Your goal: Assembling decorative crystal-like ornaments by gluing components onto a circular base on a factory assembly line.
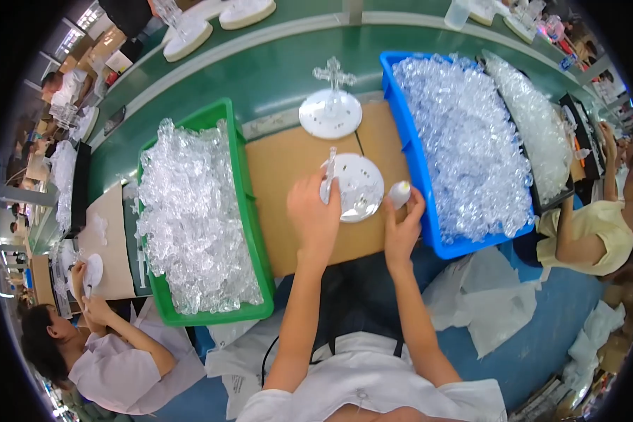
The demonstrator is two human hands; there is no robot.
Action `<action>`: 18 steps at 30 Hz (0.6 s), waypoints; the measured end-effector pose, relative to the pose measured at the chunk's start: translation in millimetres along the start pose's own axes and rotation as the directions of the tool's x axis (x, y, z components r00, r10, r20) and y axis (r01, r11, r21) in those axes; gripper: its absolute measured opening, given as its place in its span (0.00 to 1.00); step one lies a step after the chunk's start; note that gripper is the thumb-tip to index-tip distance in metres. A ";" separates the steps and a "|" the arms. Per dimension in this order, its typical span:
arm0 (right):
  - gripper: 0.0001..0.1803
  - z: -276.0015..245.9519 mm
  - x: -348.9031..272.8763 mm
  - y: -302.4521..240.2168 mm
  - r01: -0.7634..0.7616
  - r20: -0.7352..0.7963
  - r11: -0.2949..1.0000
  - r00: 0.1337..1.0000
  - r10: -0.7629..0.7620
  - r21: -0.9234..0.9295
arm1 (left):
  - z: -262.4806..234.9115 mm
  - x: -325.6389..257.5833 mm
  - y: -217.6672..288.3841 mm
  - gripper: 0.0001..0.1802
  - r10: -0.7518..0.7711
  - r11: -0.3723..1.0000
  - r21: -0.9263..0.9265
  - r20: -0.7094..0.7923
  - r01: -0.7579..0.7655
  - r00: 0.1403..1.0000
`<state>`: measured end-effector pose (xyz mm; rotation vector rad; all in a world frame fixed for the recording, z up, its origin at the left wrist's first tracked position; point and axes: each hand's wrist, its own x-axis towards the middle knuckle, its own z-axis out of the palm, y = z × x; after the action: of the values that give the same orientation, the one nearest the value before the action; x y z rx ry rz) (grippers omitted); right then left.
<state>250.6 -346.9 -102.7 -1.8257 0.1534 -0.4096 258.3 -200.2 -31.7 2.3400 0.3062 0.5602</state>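
My left hand is closed on an upright clear plastic piece, held over the left side of a round white disc. The disc lies on brown cardboard and has small dark marks on its face. Just to its right, my right hand is wrapped round a small white bottle with a yellowish tip. Beyond them stands a second white disc carrying a clear plastic cross.
A green bin of clear plastic parts stands at left, a blue bin of similar parts at right. Cardboard covers the table between them. Co-workers sit at both sides; finished-looking white bases line the far ledge.
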 end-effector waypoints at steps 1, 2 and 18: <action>0.30 0.5 -1.7 5.3 0.011 0.002 1.000 1.000 -0.011 -0.019 | 1.3 2.6 0.4 0.14 -0.016 1.000 0.009 -0.031 0.016 0.999; 0.31 -1.1 -4.5 7.7 0.016 0.004 0.999 1.000 -0.016 -0.043 | 0.7 4.9 0.9 0.11 -0.035 0.999 0.018 -0.055 0.036 0.998; 0.24 -155.7 2.1 -130.1 0.069 0.660 0.969 0.743 0.110 -0.238 | -2.1 251.4 -40.3 0.12 0.101 0.964 0.266 -0.413 0.014 0.905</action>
<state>183.8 -450.2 58.7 -2.1077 -0.2935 0.3248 475.6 -77.9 19.6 2.4637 0.5583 1.1162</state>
